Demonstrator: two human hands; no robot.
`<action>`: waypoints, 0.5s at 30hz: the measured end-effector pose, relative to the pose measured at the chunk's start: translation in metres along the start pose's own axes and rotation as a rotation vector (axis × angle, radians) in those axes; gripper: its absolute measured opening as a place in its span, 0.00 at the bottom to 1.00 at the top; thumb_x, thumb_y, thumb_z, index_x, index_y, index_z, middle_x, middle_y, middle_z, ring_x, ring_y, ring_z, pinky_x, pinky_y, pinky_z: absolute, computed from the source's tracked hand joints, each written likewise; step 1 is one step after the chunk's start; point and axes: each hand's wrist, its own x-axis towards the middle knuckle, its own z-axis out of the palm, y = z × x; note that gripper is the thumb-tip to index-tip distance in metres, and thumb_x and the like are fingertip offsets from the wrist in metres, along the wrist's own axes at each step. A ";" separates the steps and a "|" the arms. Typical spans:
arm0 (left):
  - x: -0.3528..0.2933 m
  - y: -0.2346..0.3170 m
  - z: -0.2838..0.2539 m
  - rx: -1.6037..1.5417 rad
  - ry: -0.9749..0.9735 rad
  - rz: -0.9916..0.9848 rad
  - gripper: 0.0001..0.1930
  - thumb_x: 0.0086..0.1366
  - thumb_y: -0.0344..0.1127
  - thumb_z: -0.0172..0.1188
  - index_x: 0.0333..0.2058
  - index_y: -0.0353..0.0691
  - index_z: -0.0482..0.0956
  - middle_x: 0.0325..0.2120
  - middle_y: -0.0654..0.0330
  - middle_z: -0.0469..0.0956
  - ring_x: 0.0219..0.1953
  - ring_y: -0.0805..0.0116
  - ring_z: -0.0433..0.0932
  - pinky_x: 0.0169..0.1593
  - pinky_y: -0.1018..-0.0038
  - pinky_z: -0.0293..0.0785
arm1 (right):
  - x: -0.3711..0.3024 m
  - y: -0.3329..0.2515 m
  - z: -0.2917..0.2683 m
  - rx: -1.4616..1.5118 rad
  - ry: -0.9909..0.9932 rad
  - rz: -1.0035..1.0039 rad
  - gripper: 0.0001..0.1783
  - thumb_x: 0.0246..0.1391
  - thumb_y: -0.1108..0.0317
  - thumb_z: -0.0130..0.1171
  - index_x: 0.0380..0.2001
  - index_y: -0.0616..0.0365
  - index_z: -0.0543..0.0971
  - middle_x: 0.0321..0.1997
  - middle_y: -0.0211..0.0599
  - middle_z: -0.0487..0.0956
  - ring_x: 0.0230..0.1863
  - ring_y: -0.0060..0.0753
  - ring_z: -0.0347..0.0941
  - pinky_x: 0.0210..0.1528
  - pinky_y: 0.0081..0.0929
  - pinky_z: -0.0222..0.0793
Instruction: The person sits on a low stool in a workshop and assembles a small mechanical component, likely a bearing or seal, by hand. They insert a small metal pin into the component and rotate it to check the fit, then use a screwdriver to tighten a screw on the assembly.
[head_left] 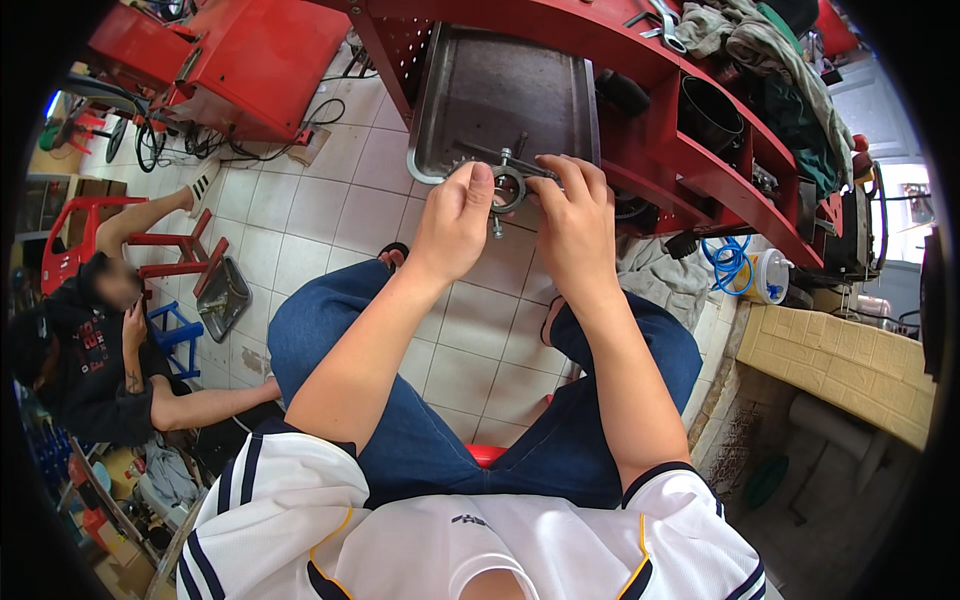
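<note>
While pinching the ring (521, 192) in the left grip (455, 220) by the tray (510, 90)'s near edge, best hold it steady; with the right grip (578, 220) half curled beside it, cannot tell whether touching.

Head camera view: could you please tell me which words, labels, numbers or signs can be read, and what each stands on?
White shirt: dark lettering on the chest, not copied here.
Other person's black top: pale lettering, not copied here.
White bucket: markings too small to read.
Metal ring in the left hand: no readable text.
</note>
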 end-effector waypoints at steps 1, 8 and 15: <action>0.000 -0.001 0.000 -0.004 0.004 0.003 0.36 0.75 0.66 0.33 0.42 0.37 0.78 0.28 0.63 0.81 0.30 0.78 0.75 0.34 0.79 0.70 | 0.000 0.000 0.000 0.006 -0.016 0.009 0.19 0.42 0.79 0.63 0.41 0.57 0.80 0.56 0.34 0.76 0.60 0.45 0.68 0.58 0.43 0.65; 0.000 0.007 0.001 -0.059 0.003 -0.026 0.37 0.76 0.65 0.29 0.41 0.37 0.79 0.28 0.63 0.81 0.30 0.77 0.75 0.35 0.79 0.70 | 0.004 -0.007 -0.005 0.048 0.028 0.130 0.22 0.41 0.78 0.66 0.43 0.55 0.78 0.56 0.35 0.75 0.60 0.46 0.68 0.59 0.44 0.64; -0.001 0.008 0.003 -0.016 -0.008 0.002 0.39 0.75 0.67 0.26 0.42 0.39 0.80 0.28 0.63 0.81 0.31 0.76 0.76 0.36 0.78 0.70 | 0.002 0.001 -0.006 -0.004 0.028 0.039 0.17 0.41 0.78 0.65 0.38 0.54 0.80 0.55 0.34 0.76 0.59 0.44 0.69 0.58 0.44 0.65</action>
